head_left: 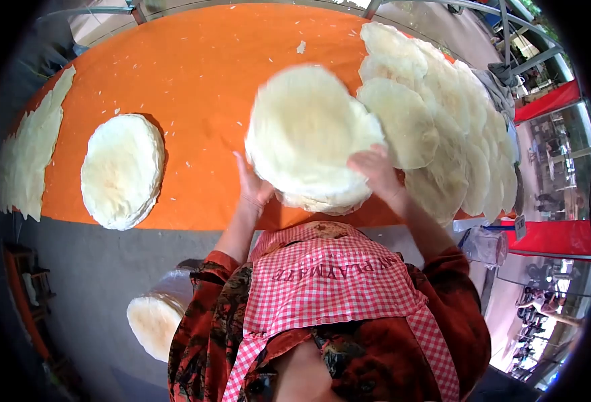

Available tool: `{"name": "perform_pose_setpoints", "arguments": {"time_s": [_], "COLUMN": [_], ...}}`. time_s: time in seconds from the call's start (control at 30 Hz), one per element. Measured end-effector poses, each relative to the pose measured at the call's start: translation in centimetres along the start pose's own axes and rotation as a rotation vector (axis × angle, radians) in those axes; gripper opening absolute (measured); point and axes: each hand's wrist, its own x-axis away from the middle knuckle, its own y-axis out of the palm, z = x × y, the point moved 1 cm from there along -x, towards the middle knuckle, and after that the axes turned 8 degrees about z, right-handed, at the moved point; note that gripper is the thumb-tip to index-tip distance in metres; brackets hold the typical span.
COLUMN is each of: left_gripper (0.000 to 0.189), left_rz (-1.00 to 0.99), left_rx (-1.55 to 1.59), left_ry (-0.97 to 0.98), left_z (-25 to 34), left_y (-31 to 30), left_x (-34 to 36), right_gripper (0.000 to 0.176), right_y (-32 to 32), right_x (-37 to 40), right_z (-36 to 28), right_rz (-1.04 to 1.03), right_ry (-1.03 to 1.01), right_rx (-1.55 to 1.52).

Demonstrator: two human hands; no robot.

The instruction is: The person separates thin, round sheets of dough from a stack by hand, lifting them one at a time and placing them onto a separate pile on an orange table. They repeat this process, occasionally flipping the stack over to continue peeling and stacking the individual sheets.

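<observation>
A stack of thin, pale round flatbreads lies in front of me near the table's edge, its top sheet blurred by motion. My left hand is at the lower left rim of this stack, fingers apart. On the right rim, my right hand has its fingers closed over the edge of the top flatbread, slightly smeared by motion. Just right of the stack, a spread of overlapping single flatbreads covers the table's right end.
An orange cloth covers the table, with small crumbs on it. Another round flatbread stack stands to the left, and more sheets lie at the far left end. A wrapped stack sits below the table's edge. A plastic bag hangs at right.
</observation>
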Motion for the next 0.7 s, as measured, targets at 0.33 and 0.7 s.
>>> {"name": "perform_pose_setpoints", "arguments": {"time_s": [0.33, 0.7], "left_gripper": [0.054, 0.042], "left_rz": [0.309, 0.456], "left_rx": [-0.241, -0.409], "left_ry": [-0.089, -0.138], "left_z": [-1.6, -2.8], "left_y": [-1.2, -5.5], "left_x": [-1.3, -2.2], "right_gripper": [0.049, 0.066], "right_y": [2.3, 4.6], "right_x": [4.5, 4.8], "right_z": [-3.0, -5.3], "right_rz": [0.380, 0.797], "right_ry": [0.798, 1.242], "right_rx": [0.132, -2.206]}}
